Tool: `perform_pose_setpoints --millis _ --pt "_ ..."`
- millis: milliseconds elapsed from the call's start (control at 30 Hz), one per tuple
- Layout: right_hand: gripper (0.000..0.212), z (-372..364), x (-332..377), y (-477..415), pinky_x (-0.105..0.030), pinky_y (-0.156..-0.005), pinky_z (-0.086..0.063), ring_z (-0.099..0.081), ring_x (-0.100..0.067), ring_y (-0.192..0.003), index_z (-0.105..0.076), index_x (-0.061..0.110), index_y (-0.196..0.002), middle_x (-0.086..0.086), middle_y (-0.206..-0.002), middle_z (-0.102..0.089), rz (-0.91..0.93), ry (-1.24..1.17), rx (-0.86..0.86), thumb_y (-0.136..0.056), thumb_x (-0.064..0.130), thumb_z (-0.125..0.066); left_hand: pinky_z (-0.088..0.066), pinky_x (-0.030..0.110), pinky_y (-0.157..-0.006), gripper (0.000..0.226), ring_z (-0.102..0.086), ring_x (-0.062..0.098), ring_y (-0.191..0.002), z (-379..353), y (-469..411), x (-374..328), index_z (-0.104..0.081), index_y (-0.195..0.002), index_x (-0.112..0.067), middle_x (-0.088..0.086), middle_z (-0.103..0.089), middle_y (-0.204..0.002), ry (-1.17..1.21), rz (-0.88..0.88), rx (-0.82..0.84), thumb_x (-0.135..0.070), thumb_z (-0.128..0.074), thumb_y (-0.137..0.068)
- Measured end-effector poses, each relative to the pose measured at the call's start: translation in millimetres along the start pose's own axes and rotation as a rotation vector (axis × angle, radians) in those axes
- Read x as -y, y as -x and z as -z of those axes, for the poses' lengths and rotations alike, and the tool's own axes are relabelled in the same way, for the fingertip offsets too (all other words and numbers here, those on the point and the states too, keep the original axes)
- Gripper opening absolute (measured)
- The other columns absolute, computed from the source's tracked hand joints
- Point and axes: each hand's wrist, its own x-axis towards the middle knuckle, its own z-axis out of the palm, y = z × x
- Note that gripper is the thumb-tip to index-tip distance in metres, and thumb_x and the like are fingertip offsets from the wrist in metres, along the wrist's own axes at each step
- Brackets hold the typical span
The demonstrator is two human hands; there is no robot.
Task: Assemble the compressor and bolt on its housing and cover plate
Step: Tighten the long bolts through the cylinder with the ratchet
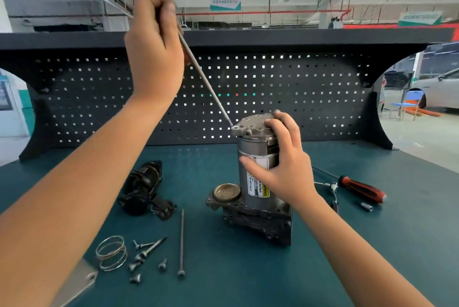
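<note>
The compressor [254, 155] stands upright on the teal bench, a silver cylinder with a warning label on a dark finned base [260, 222]. A grey cover plate [250, 124] sits on top. My right hand [283, 160] grips the cylinder and plate from the right side. My left hand [155, 50] is raised high and holds the top of a long thin bolt [206, 80], whose tip meets a hole at the plate's left corner. A round brass-coloured cap [227, 192] sits on the base's left end.
A black motor part [145, 190] lies left of the compressor. In front lie a second long bolt [182, 242], several short screws [145, 254] and a wire spring ring [111, 253]. A red-handled screwdriver [360, 188] and a small socket [366, 206] lie right. Pegboard [298, 93] backs the bench.
</note>
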Motion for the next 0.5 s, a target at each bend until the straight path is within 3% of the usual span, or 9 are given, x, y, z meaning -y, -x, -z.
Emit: perform_pose_setpoints --millis 167,300,500 --pt "0.069 -0.2 0.3 0.1 -0.040 -0.057 -0.056 -0.060 -0.023 -0.100 -0.053 0.005 -0.123 -0.008 -0.141 -0.040 -0.007 0.016 -0.005 -0.067 0.042 -0.071 -0.042 0.014 -0.064 0.006 -0.049 -0.008 -0.062 -11.8 3.8 4.1 -0.039 -0.093 -0.014 -0.016 -0.043 -0.074 0.002 -0.039 0.051 -0.011 -0.036 -0.098" --pt "0.069 -0.8 0.1 -0.1 -0.039 -0.056 -0.056 -0.059 -0.020 -0.099 -0.053 0.006 -0.123 -0.007 -0.141 -0.040 -0.009 0.020 -0.011 -0.067 0.043 -0.070 -0.043 0.012 -0.062 0.004 -0.051 -0.010 -0.062 -11.8 -1.6 0.7 -0.040 -0.096 -0.012 -0.018 -0.043 -0.074 0.006 -0.094 0.094 -0.011 -0.037 -0.098" --pt "0.069 -2.1 -1.2 0.5 -0.033 -0.056 -0.053 -0.055 -0.013 -0.096 -0.053 0.007 -0.123 -0.006 -0.141 -0.041 -0.005 0.023 -0.025 -0.067 0.044 -0.070 -0.043 0.012 -0.061 0.024 -0.051 -0.007 -0.059 -19.1 -6.5 -3.4 -0.052 -0.106 0.007 -0.017 -0.043 -0.072 -0.011 -0.093 0.263 -0.011 -0.039 -0.098"
